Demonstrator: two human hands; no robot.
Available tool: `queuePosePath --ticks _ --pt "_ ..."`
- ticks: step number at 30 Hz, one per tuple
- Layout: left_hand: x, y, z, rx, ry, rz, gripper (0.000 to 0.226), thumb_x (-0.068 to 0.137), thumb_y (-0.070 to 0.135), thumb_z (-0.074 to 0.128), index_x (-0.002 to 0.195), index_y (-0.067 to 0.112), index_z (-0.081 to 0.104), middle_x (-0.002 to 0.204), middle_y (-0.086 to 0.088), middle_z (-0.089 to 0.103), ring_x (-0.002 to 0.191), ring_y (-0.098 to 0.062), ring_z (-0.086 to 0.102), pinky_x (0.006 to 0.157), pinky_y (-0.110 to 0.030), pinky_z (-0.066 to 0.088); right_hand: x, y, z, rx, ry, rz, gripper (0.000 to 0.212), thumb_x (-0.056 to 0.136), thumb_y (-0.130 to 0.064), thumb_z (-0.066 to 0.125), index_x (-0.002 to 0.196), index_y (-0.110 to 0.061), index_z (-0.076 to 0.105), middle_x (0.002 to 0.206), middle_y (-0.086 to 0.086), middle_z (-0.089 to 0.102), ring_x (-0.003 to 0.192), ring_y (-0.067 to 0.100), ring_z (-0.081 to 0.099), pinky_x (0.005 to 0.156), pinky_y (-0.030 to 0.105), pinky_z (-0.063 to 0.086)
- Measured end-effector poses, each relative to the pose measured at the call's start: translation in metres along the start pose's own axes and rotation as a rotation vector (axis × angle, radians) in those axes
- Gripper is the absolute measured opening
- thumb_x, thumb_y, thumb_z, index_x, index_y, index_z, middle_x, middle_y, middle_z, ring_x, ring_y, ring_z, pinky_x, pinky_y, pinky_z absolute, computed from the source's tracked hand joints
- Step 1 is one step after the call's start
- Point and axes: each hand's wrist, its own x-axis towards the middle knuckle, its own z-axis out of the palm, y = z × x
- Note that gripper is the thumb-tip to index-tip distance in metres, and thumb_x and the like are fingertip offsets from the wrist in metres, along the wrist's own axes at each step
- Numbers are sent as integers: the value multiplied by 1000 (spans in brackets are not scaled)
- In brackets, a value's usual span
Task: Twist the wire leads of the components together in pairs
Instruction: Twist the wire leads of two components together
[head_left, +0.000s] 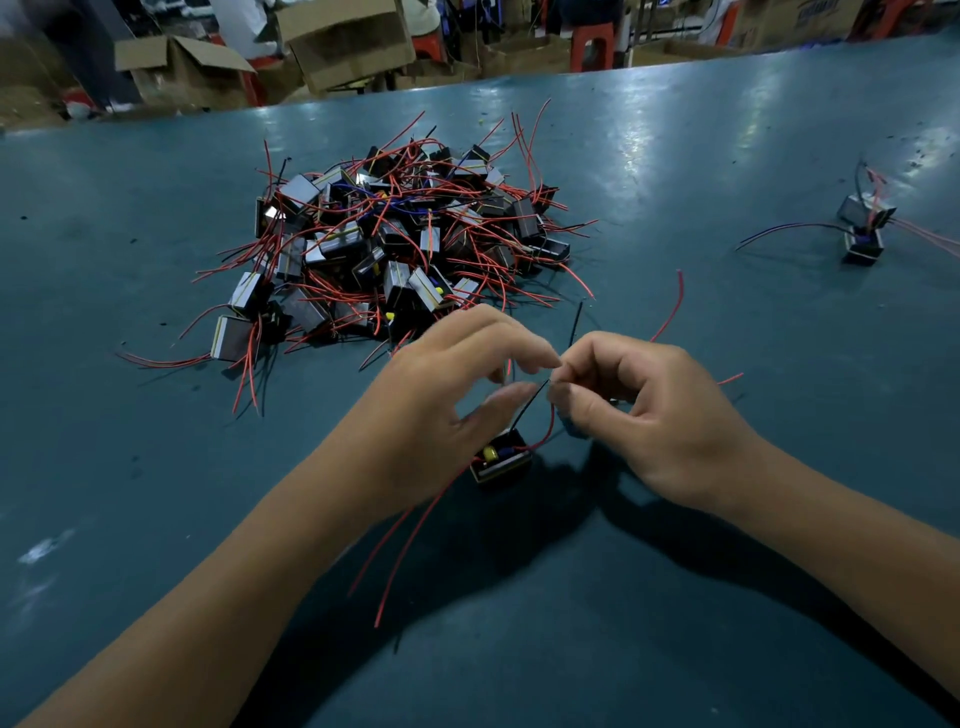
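I judge the step in hand to be the twisting of one pair of leads on a single component. The left hand (447, 395) and right hand (649, 415) meet fingertip to fingertip above the tabletop (675, 156). The grip of each hand is nearly closed: thumb and forefinger pinch together at the meeting point, and I read both as pinching the black lead (530, 402) where it ends between them. A red lead (548, 431) curves up to the same point, but I cannot tell whether it sits inside either pinch.

The component (501, 460) lies directly below the grip, apparently resting on the tabletop, with its leads running up to the fingers. More red leads (410, 540) trail from it toward me, below the left wrist. Another black wire end (575, 325) stands up just beyond the grip.

The next move, in my judgement, calls for rolling the pinched ends against each other while the component stays put, then picking out the next two loose leads.

Beyond the grip lies the pile of components (395, 244), heaped loose on the tabletop, not in any container. Far to the right of the grip sit two components (865, 228), perhaps finished. Open cardboard boxes (343, 41) stand past the far edge; I cannot see their contents.
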Motion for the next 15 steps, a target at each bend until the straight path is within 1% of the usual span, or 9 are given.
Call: queuePosePath --ticks 1,2,4,5,7,11,15 --pt "0 -3 -1 71 8 76 18 93 10 67 111 11 70 105 1 63 92 -15 57 83 -26 47 0 0 -1 28 -24 11 13 92 -9 65 81 -16 62 65 -4 59 60 12 51 61 35 46" --pt "1 -6 -2 129 23 132 19 92 10 69 111 9 72 106 -2 64 93 -21 58 84 -32 49 0 1 -2 51 -52 19 15 93 -6 64 82 -16 62 66 -8 59 62 8 51 61 31 46" --pt "1 -8 -2 207 44 214 15 92 12 71 106 9 75 101 -6 67 88 -29 59 79 -42 50 0 0 -4 79 -113 24 12 92 -9 63 83 -17 62 69 -10 59 64 6 51 63 26 44" --pt "1 -9 -2 229 49 243 13 92 13 71 103 9 77 98 -7 68 84 -30 59 75 -43 50 0 0 -4 87 -142 23 10 92 -11 62 84 -17 62 70 -9 59 65 7 50 64 26 44" --pt "2 -10 -3 257 57 283 10 94 12 71 100 10 78 95 -6 69 79 -30 58 71 -43 49 0 -1 -6 103 -188 23 8 93 -12 62 86 -16 62 73 -5 58 66 9 49 64 27 43" --pt "1 -11 -8 284 58 325 11 94 13 69 97 13 79 94 -5 69 78 -28 56 70 -41 47 -1 -1 -6 182 -251 48 6 90 -18 60 88 -12 61 74 6 54 66 16 45 62 32 39" --pt "1 -9 -11 324 23 338 16 97 18 63 99 15 79 96 -3 70 81 -25 54 71 -39 47 -1 0 -7 219 -292 55 4 90 -16 60 89 -13 61 73 -3 55 66 11 45 61 27 39"
